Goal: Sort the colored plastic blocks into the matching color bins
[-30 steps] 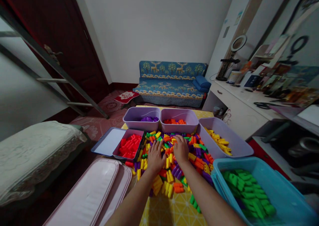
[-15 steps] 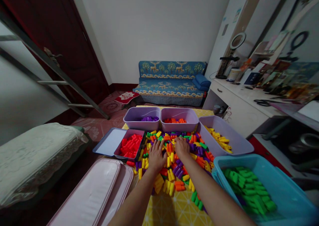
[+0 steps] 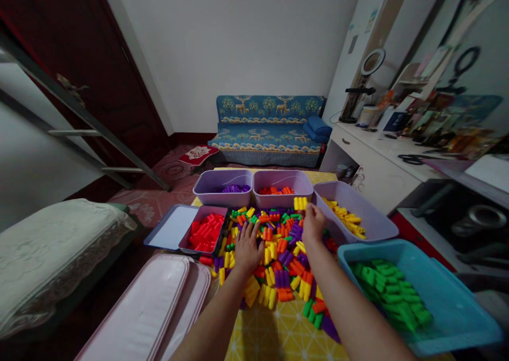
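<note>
Person at a table [image 3: 292,326] spread with a yellow patterned cloth. The right hand [image 3: 314,223], toward the far right corner, grasps a yellow block [image 3: 300,203] of joined tubes between thumb and fingers, raised above the pile; from here one cannot tell whether that hand touches the lilac tub of yellow pieces [image 3: 376,222] beside it. The left hand [image 3: 247,247] lies palm down, fingers spread and released, on the left part of the mixed pile [image 3: 284,258], which covers the middle of the table in yellow, orange, purple, red and green. Along the far edge, side by side: a lilac tub of purple pieces [image 3: 207,195] at the left, and a tub of orange pieces [image 3: 274,201] to its right. Left edge: a box of red pieces [image 3: 196,253], its lid [image 3: 170,228] folded out flat, and, nearer the person, two overlapping pale pink lids [image 3: 139,308]. Right edge: a teal tub [image 3: 457,297] of green pieces. Beyond the far edge, a blue sofa [image 3: 270,135] against the wall.
</note>
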`<control>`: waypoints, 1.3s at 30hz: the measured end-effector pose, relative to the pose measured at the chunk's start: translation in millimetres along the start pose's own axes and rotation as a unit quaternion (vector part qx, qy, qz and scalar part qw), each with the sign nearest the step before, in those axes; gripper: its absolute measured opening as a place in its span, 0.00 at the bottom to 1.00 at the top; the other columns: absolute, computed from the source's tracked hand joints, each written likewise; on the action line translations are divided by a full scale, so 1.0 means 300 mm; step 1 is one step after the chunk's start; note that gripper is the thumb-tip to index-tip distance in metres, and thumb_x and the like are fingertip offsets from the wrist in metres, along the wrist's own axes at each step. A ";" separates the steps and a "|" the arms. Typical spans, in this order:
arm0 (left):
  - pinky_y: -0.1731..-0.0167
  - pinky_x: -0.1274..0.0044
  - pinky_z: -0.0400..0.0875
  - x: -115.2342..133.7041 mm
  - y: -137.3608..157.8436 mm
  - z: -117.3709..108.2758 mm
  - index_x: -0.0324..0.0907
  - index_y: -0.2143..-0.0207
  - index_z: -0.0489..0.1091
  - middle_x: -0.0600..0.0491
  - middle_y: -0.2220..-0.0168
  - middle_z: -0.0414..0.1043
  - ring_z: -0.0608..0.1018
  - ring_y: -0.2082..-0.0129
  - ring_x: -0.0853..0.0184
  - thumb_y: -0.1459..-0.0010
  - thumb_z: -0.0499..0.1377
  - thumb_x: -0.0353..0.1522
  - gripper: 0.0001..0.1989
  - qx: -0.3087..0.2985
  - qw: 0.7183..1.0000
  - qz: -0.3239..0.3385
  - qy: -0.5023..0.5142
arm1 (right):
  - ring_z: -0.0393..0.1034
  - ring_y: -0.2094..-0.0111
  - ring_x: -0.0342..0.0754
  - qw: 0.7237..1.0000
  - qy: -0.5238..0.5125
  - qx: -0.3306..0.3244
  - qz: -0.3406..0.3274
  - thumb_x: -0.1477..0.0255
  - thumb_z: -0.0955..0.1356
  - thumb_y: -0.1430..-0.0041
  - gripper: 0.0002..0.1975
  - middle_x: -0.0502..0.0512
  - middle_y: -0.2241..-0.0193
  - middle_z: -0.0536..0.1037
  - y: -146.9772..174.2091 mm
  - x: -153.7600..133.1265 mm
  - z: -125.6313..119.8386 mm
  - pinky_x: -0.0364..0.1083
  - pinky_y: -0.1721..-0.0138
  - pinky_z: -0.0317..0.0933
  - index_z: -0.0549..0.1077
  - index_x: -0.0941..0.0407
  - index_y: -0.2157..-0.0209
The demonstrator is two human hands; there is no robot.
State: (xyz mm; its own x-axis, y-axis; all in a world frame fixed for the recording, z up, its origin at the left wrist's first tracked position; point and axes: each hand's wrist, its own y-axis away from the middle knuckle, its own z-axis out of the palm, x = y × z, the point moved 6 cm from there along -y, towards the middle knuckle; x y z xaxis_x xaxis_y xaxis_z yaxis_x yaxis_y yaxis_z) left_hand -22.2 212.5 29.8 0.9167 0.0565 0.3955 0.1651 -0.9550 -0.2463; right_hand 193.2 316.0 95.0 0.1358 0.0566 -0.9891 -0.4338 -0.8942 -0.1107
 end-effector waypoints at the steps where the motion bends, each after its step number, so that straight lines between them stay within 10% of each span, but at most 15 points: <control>1: 0.35 0.62 0.52 0.001 0.000 -0.001 0.48 0.34 0.54 0.49 0.34 0.58 0.54 0.32 0.57 0.41 0.56 0.35 0.33 -0.002 1.000 -0.001 0.001 | 0.71 0.71 0.44 0.998 -0.044 0.043 0.020 0.66 0.58 0.43 0.13 0.50 0.74 0.75 -0.035 -0.005 -0.033 0.44 0.66 0.66 0.70 0.56 0.65; 7: 0.36 0.62 0.52 0.002 0.002 -0.002 0.48 0.34 0.54 0.50 0.34 0.58 0.54 0.32 0.58 0.41 0.56 0.35 0.32 0.002 1.000 -0.002 0.004 | 0.71 0.67 0.37 0.956 -0.222 0.151 0.121 0.69 0.62 0.46 0.03 0.46 0.70 0.72 -0.160 -0.003 -0.162 0.39 0.63 0.67 0.61 0.53 0.69; 13: 0.35 0.63 0.52 0.002 0.000 -0.002 0.48 0.34 0.54 0.50 0.34 0.58 0.54 0.32 0.58 0.41 0.56 0.35 0.33 -0.004 1.000 -0.004 0.000 | 0.73 0.65 0.44 0.958 -0.238 0.038 0.155 0.64 0.67 0.52 0.11 0.51 0.67 0.77 -0.005 0.043 -0.058 0.43 0.65 0.68 0.69 0.54 0.66; 15: 0.35 0.63 0.51 0.001 0.000 -0.003 0.48 0.34 0.54 0.50 0.34 0.57 0.54 0.32 0.59 0.41 0.56 0.35 0.33 -0.003 1.000 -0.005 -0.001 | 0.74 0.63 0.48 0.979 -0.121 -0.143 0.085 0.63 0.68 0.53 0.15 0.54 0.66 0.78 0.093 0.033 0.052 0.48 0.61 0.68 0.73 0.55 0.63; 19: 0.35 0.62 0.51 0.002 0.001 -0.003 0.49 0.34 0.53 0.51 0.34 0.57 0.53 0.32 0.58 0.41 0.55 0.35 0.33 -0.005 1.000 0.000 0.003 | 0.69 0.49 0.53 0.957 0.041 -0.284 -0.049 0.75 0.71 0.60 0.22 0.55 0.54 0.78 0.280 0.051 0.168 0.53 0.43 0.59 0.76 0.53 0.58; 25: 0.35 0.62 0.50 0.003 0.003 -0.005 0.50 0.34 0.53 0.52 0.33 0.56 0.53 0.32 0.58 0.42 0.56 0.34 0.34 -0.007 1.000 -0.004 0.005 | 0.66 0.44 0.51 0.880 0.336 -0.293 -0.164 0.75 0.67 0.46 0.24 0.58 0.46 0.73 0.356 0.097 0.185 0.48 0.42 0.56 0.71 0.54 0.47; 39: 0.35 0.61 0.51 0.003 0.002 -0.003 0.49 0.34 0.53 0.50 0.34 0.57 0.54 0.32 0.58 0.42 0.56 0.34 0.34 -0.002 1.000 -0.004 0.003 | 0.76 0.62 0.50 0.962 0.074 -0.261 -0.034 0.64 0.58 0.42 0.20 0.59 0.57 0.79 0.288 0.190 0.162 0.49 0.58 0.69 0.72 0.57 0.54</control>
State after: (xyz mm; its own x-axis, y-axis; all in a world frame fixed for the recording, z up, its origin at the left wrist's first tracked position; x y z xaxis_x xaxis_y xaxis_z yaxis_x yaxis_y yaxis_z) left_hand -21.6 211.6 30.8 0.9134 0.0627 0.4022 0.1714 -0.9554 -0.2403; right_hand 120.2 263.5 24.5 0.2908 0.0930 -0.9523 0.0809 -0.9941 -0.0723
